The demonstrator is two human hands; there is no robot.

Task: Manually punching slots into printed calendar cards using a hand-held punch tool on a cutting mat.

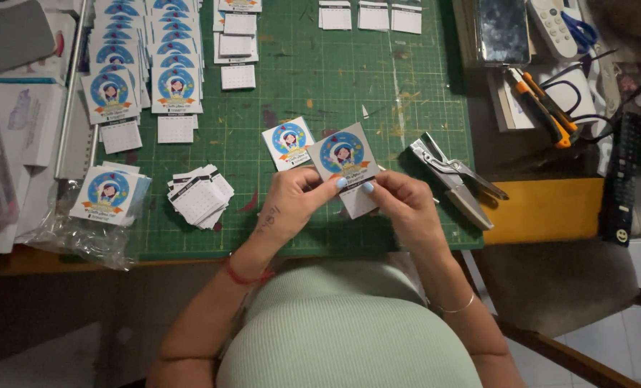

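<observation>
My left hand [289, 199] and my right hand [404, 203] together pinch a small square card [342, 156] printed with a blue circle and a cartoon figure. A small white calendar pad [358, 202] hangs at the card's lower edge, between my thumbs. Both hands hover over the near edge of a green cutting mat [320, 86]. Another such card [289, 141] lies flat on the mat just left of the held one.
A metal plier stapler [452, 179] lies right of my hands. A loose pile of white pads [200, 195] and a stack of cards on plastic wrap [108, 195] sit to the left. Rows of cards [140, 57] and pads [237, 44] fill the far mat. Cutters, scissors and remotes lie at right.
</observation>
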